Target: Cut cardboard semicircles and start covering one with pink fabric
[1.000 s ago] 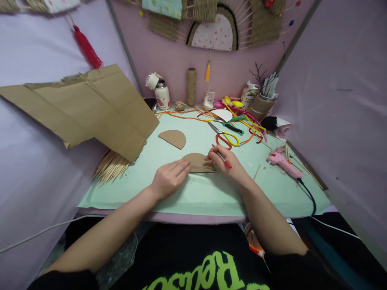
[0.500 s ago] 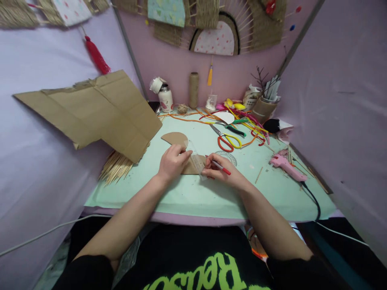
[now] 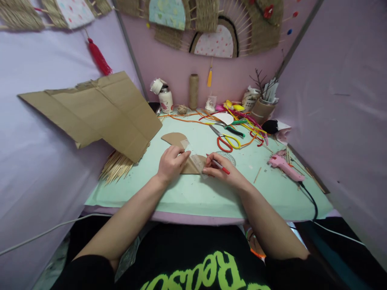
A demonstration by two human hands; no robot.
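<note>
A clear ruler (image 3: 197, 162) lies slantwise across a piece of brown cardboard (image 3: 190, 168) on the table. My left hand (image 3: 171, 164) has its fingers curled, with thumb and forefinger at the ruler's left edge; part of the ruler is hidden behind them. In my right hand (image 3: 218, 168) is a red pen (image 3: 223, 167), its tip side near the cardboard. The right fingertips also touch the ruler's near end. Beyond my left hand lies a rounded cardboard piece (image 3: 173, 139). A clear protractor (image 3: 227, 158) is partly covered by my right hand.
Scissors (image 3: 227, 141) with red and yellow handles lie ahead, beside green-handled pliers (image 3: 235, 131). To the right rests a pink glue gun (image 3: 286, 167) with its cord. A large cardboard sheet (image 3: 105, 114) leans at left over thin sticks (image 3: 116, 168). Bottle (image 3: 165, 99) and twine spool (image 3: 194, 92) stand behind.
The ruler has tilted slightly, its far end shifting left over the rounded cardboard piece. Both hands stay in nearly the same place, and the view has moved a little.
</note>
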